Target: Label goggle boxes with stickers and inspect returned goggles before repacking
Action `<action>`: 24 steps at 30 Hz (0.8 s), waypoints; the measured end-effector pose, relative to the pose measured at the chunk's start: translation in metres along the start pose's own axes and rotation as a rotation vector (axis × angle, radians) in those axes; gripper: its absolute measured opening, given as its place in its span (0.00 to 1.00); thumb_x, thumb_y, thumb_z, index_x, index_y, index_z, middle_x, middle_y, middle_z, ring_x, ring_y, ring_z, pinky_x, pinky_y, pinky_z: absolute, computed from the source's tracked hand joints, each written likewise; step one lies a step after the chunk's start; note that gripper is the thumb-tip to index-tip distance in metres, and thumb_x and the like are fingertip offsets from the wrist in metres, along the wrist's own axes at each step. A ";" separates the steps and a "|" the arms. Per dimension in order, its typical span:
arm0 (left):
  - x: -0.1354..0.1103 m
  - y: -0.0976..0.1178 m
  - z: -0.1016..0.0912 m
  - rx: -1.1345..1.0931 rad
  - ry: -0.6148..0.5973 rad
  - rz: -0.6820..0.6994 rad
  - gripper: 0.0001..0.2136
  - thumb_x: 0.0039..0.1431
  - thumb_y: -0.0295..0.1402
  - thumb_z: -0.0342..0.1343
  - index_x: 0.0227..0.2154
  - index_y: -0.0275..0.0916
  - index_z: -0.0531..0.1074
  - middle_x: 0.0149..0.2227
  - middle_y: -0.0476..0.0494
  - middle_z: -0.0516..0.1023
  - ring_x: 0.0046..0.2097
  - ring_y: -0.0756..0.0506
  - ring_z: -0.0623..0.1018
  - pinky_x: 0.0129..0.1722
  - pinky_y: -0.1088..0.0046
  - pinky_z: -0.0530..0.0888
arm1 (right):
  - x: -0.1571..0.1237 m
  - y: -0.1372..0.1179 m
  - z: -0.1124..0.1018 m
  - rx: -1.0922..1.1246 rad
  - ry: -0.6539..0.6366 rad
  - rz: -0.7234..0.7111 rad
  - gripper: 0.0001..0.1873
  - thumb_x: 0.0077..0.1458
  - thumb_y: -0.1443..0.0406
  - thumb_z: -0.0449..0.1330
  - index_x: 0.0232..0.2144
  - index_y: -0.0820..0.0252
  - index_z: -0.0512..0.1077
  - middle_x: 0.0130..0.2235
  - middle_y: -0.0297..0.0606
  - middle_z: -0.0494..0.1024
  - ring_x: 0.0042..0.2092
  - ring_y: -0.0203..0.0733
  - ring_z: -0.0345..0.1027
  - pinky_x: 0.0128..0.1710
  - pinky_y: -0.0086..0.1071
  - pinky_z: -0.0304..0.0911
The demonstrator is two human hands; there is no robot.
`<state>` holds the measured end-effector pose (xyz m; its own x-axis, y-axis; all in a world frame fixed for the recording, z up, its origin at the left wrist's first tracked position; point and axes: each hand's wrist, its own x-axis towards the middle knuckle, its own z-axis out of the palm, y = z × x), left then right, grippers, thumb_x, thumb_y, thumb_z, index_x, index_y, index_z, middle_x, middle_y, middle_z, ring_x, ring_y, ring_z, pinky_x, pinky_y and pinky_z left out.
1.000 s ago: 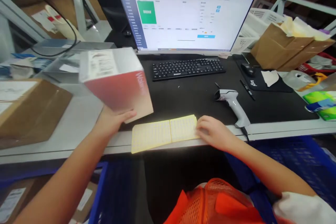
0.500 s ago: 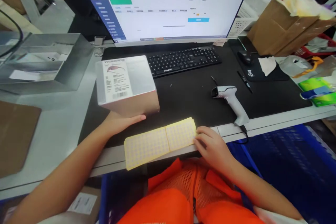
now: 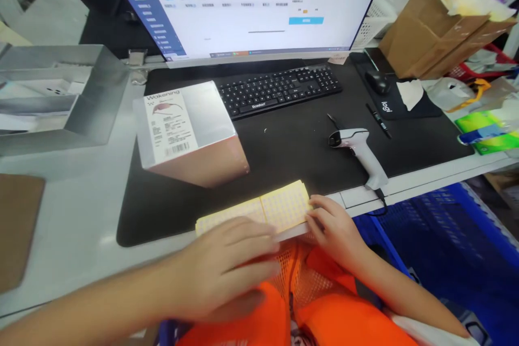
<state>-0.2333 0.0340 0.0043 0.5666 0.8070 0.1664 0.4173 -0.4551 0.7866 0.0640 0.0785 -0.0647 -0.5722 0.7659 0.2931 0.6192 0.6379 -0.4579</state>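
Note:
Yellow-edged sheets of small round stickers [image 3: 286,204] lie along the front edge of the desk. My right hand [image 3: 334,230] pinches their right end between thumb and fingers. My left hand [image 3: 231,267] hovers over the left half of the sheets, its fingers stretched out and slightly blurred, hiding part of them; nothing shows in its grasp. Behind it, on the black mat, a silver box [image 3: 214,119] with a white product label and a pinkish side stands on its own, apart from both hands.
A barcode scanner [image 3: 359,151] lies right of the sheets, its cable over the edge. Behind are a keyboard [image 3: 279,92], a monitor [image 3: 243,21], a mouse [image 3: 378,82] and a pen [image 3: 379,120]. A grey metal tray [image 3: 93,108] stands left, a blue crate [image 3: 450,248] below right.
My left hand has let go of the silver box and moved right and nearer, over the sticker sheets. The box stays on the mat. My right hand keeps its pinch.

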 end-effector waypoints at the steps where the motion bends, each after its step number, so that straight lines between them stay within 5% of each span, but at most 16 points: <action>1: 0.012 0.000 0.013 0.097 -0.069 0.090 0.11 0.65 0.38 0.58 0.48 0.44 0.76 0.51 0.40 0.79 0.56 0.38 0.75 0.57 0.57 0.71 | 0.000 0.000 0.000 -0.014 0.004 -0.012 0.03 0.64 0.71 0.58 0.38 0.60 0.72 0.50 0.49 0.76 0.54 0.51 0.72 0.52 0.49 0.75; 3: 0.037 -0.006 0.035 0.338 -0.167 0.190 0.13 0.64 0.36 0.59 0.49 0.38 0.75 0.53 0.35 0.77 0.57 0.34 0.74 0.55 0.55 0.71 | 0.000 -0.001 0.000 -0.039 0.005 -0.034 0.04 0.63 0.71 0.58 0.38 0.60 0.72 0.50 0.50 0.77 0.54 0.51 0.72 0.53 0.48 0.75; 7: 0.068 -0.027 0.057 0.579 -0.203 0.172 0.14 0.66 0.40 0.58 0.47 0.36 0.74 0.50 0.34 0.76 0.56 0.34 0.73 0.51 0.55 0.70 | 0.001 -0.002 0.000 -0.069 0.015 -0.061 0.05 0.63 0.72 0.58 0.37 0.60 0.73 0.48 0.51 0.78 0.52 0.50 0.74 0.52 0.47 0.75; 14: 0.064 -0.042 0.058 0.583 -0.128 0.256 0.13 0.65 0.38 0.60 0.49 0.40 0.74 0.54 0.40 0.74 0.56 0.37 0.71 0.50 0.58 0.67 | -0.002 0.004 -0.004 -0.010 0.014 -0.076 0.06 0.63 0.71 0.59 0.41 0.60 0.74 0.51 0.48 0.78 0.56 0.48 0.73 0.55 0.45 0.74; 24: 0.064 -0.042 0.061 0.575 -0.104 0.245 0.12 0.64 0.39 0.60 0.47 0.40 0.74 0.53 0.40 0.74 0.55 0.37 0.71 0.49 0.58 0.66 | -0.002 -0.007 -0.004 -0.279 -0.124 -0.128 0.09 0.66 0.70 0.54 0.39 0.67 0.75 0.50 0.53 0.78 0.48 0.51 0.74 0.45 0.43 0.74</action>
<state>-0.1708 0.0820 -0.0547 0.7484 0.6259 0.2195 0.5651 -0.7750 0.2830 0.0627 0.0731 -0.0585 -0.7053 0.6736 0.2211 0.6517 0.7388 -0.1718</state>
